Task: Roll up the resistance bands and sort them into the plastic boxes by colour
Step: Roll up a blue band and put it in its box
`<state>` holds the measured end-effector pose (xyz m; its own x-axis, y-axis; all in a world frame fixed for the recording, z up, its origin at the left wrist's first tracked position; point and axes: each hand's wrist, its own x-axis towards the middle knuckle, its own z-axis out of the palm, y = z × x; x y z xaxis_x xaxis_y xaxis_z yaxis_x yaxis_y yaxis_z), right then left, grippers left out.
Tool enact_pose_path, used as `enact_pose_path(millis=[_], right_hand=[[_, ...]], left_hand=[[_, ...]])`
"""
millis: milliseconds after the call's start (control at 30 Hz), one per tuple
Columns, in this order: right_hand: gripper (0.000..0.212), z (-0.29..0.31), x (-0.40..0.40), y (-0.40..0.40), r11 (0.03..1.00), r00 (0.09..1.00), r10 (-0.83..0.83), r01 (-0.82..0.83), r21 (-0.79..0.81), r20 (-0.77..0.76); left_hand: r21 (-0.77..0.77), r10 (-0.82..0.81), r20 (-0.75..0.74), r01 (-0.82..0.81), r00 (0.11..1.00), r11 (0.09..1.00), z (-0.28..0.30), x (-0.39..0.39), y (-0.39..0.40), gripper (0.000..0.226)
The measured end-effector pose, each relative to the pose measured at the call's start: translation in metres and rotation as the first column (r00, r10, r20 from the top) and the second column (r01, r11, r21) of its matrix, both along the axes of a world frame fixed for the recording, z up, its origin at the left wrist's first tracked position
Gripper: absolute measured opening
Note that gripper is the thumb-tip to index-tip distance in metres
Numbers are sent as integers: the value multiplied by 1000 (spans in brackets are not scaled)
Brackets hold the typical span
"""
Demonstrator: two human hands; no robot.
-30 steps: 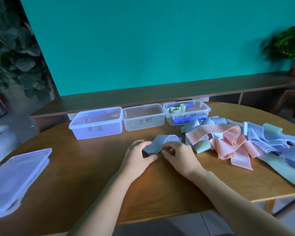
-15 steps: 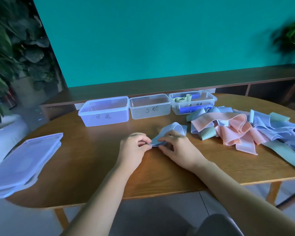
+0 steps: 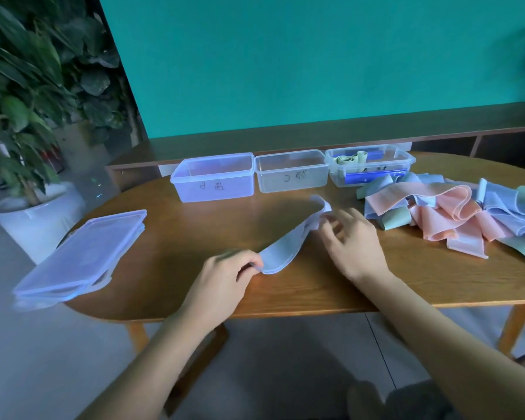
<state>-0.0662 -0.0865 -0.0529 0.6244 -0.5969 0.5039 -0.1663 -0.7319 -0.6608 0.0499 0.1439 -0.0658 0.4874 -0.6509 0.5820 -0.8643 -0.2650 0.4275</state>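
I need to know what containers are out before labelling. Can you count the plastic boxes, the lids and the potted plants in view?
Plastic boxes: 3, left, middle, right
Lids: one stack, its number unclear
Potted plants: 1
Total: 4 things, plus the lid stack

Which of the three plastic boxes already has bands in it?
The right box, nearest the band pile: green rolls lie inside. The middle box and left box look empty.
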Motion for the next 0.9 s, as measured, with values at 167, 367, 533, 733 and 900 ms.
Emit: enact_pose_path(millis=[167,367,533,733,900], right_hand=[[69,-2,11,-6,996,932,-85,82,-25,-354],[80,-4,26,-11,995,887,1,-45,-84,-463],[48,-3,54,-13,987,946,163,-159,38,-281],[31,4,90,-1,916,951,308,-302,264,20],[31,4,122,13,666,865,376,-501,553,332]], left_hand=[[-21,-29,48,31,998,999,-1,-2,6,22],[-32,-22,137,27,990,999,-3,-2,11,21],[-99,8,218,14,976,995,-4,-4,14,22],[-174,26,319,32,947,984,-12,0,27,8],[-217,11,336,66,942,974,-9,-4,25,8]])
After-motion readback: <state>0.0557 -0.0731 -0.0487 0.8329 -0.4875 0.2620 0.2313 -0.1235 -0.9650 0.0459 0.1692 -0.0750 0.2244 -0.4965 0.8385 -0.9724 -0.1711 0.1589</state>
